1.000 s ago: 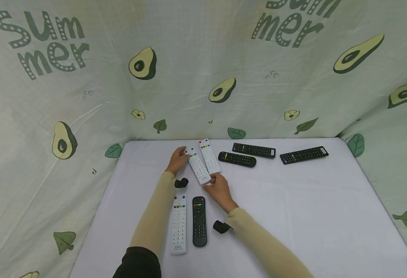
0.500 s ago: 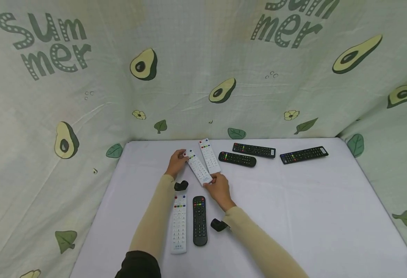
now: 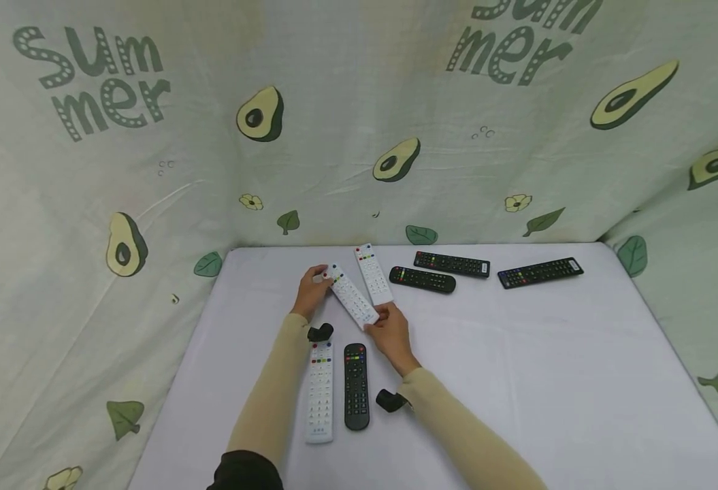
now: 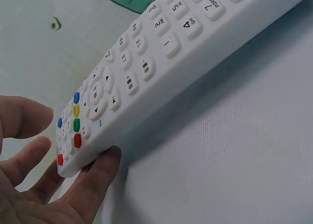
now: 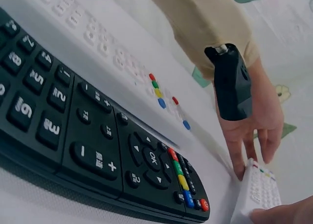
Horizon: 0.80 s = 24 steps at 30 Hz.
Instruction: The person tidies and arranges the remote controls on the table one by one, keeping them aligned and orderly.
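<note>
A white remote control with coloured buttons lies slanted between both hands at the far side of the table. My left hand holds its far end; in the left wrist view the fingers reach under and beside that end. At the near end, my right hand pinches the remote, its thumb resting on the tip in the right wrist view. A second white remote lies just right of the held one, apart from it at the far end.
Nearer the body, a white remote and a black remote lie side by side between the forearms. Three more black remotes lie along the far right. A patterned cloth stands behind the white tabletop.
The held white remote has turned a little: its far end has swung left and towards the body, its near end slightly right. Both hands have moved with it. The other remotes lie as before.
</note>
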Each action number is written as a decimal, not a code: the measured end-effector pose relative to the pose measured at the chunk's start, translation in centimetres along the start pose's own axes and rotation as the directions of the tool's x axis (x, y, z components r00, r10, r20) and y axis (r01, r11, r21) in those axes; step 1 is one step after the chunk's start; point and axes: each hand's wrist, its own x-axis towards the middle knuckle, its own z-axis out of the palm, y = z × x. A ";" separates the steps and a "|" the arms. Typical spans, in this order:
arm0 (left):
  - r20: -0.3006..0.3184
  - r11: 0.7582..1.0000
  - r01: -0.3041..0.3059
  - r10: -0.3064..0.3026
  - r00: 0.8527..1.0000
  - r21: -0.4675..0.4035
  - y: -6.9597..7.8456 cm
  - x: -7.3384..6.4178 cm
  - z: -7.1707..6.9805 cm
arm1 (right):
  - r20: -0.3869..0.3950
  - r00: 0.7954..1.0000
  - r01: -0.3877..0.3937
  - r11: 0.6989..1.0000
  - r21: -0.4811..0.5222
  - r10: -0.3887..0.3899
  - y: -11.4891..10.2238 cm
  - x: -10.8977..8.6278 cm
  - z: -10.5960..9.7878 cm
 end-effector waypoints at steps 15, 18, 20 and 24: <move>0.107 0.995 -0.030 0.041 0.993 -0.095 1.5 -2.6 -0.1 | 0.031 0.998 -0.049 0.998 0.035 0.048 -0.6 -2.8 -4.0; 0.160 0.991 -0.037 0.057 0.985 -0.128 1.6 -3.0 0.0 | 0.029 0.998 -0.057 0.998 0.019 0.057 -0.5 -3.5 -4.9; 0.191 0.988 -0.047 0.075 0.979 -0.145 1.8 -3.4 0.1 | 0.031 0.997 -0.073 0.997 0.017 0.072 -0.5 -4.0 -5.5; 0.223 0.988 -0.062 0.093 0.970 -0.143 2.1 -4.1 0.4 | 0.053 0.994 -0.092 0.996 0.016 0.091 -0.4 -5.3 -6.6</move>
